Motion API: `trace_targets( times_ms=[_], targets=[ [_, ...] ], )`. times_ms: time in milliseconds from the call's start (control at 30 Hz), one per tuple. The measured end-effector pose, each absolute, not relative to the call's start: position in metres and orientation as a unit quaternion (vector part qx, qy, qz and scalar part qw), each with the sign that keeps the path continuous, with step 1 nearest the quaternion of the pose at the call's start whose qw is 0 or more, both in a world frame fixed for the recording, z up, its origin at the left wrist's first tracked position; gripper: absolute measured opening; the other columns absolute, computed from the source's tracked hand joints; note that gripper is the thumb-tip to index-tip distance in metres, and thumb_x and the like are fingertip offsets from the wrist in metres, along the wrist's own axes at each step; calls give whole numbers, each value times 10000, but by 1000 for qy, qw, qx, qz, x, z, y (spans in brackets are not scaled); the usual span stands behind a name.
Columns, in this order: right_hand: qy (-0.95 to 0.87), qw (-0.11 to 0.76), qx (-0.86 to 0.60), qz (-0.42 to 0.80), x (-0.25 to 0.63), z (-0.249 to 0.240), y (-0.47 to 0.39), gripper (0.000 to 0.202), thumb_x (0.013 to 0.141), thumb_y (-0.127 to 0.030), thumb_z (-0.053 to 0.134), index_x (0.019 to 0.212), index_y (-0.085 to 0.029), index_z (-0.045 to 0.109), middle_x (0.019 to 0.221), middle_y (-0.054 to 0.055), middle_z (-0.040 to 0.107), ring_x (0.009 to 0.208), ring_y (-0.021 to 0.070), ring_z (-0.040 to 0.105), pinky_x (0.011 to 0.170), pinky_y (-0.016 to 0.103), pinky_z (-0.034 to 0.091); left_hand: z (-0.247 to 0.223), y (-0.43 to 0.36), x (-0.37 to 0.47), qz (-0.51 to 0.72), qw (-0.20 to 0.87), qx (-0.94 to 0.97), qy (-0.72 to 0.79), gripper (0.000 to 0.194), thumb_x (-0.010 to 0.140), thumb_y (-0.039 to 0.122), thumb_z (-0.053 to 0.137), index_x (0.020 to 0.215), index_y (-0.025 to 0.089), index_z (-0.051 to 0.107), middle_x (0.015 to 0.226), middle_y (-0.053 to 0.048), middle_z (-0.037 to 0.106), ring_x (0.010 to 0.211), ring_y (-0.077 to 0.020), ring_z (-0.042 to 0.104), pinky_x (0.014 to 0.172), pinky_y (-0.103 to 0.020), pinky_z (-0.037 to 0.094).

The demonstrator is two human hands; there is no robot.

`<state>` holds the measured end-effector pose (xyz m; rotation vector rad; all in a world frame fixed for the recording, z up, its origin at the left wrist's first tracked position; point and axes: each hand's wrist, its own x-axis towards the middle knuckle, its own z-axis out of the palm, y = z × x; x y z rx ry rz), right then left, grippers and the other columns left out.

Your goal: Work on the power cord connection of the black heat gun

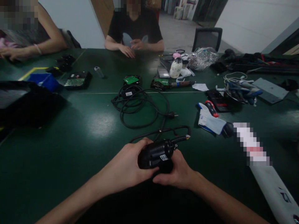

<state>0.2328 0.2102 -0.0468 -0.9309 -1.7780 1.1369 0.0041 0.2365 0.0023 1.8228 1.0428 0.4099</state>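
Between both hands, near the table's front edge, is a rounded black plastic device (156,154) with a small white label and a short cord leaving its top right end. Coloured wires show where this cord comes out at the right. My left hand (134,163) wraps its left side, thumb along the front. On the right and lower side, my right hand (178,172) grips it with the fingers partly hidden behind. Just beyond lies a coiled black power cable (140,126) with a plug (172,115) and a small labelled adapter block (129,93).
At right lie a white-and-blue glove (210,119), a red-and-black handled tool (211,109) and a long white object (273,183). Green circuit boards (131,80), a patterned bottle (176,67) and a blue bin (44,81) stand farther back. Two people sit across the table (98,124).
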Motion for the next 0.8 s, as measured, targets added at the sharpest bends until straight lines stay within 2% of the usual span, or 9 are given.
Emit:
trace_targets(
  times_ms=[67,133,233,367,467,533,600,667,800],
  targets=[
    [-644,414,-370,527,227,-44,209,691,762,-463,910,1340,-280,578,1214,72,694,1086,274,688,959,438,582,-2,231,4,187,485,752,407,819,813,345,766,1525,336,360,1276,-70,713,1058,-262,737,806,-377,627],
    [-604,399,-360,589,224,-40,209,679,778,-378,909,1353,-280,561,1238,70,696,1124,263,690,984,434,585,-3,228,4,185,481,766,385,930,830,301,733,1596,340,207,1434,-88,631,1247,-282,672,1006,-458,595],
    [-559,377,-340,656,224,-34,211,574,802,-303,887,1306,-284,612,1213,53,731,1110,251,718,982,432,601,-2,227,5,168,440,798,376,909,855,291,716,1607,359,210,1531,-64,553,1349,-282,604,1123,-493,529],
    [-514,393,-358,673,229,-40,215,553,783,-311,896,1273,-288,641,1186,50,748,1108,264,729,992,459,605,-2,234,-2,134,351,840,391,911,869,390,751,1617,380,231,1515,-53,565,1292,-305,632,1084,-491,539],
    [-474,464,-392,637,233,-53,221,560,807,-399,870,1283,-288,596,1251,70,716,1202,284,682,1052,476,561,-11,244,-13,111,317,844,418,722,899,515,736,1527,363,414,1301,-52,689,1090,-295,702,963,-457,567],
    [-430,515,-414,616,235,-60,225,522,861,-449,812,1290,-303,554,1249,72,695,1141,269,684,946,429,596,-21,250,-20,126,358,832,404,540,950,540,683,1428,348,520,1264,-38,693,1058,-259,698,907,-394,565],
    [-413,526,-413,618,237,-62,227,519,890,-436,787,1314,-332,509,1228,57,671,1031,232,681,832,367,598,-33,254,-23,165,419,811,372,503,985,534,650,1428,333,523,1312,-39,667,1133,-244,668,943,-367,546],
    [-444,512,-389,625,239,-59,229,526,872,-416,809,1300,-341,513,1201,42,644,989,211,656,816,339,579,-41,255,-23,193,462,795,343,511,1000,508,648,1455,322,508,1353,-48,644,1189,-241,637,991,-364,521],
    [-555,430,-331,631,244,-52,232,538,805,-441,856,1263,-291,617,1193,52,613,1067,233,623,921,374,553,-45,252,-19,199,485,802,287,540,1016,463,650,1510,330,478,1395,-49,618,1239,-229,596,1048,-360,477]
  ],
)
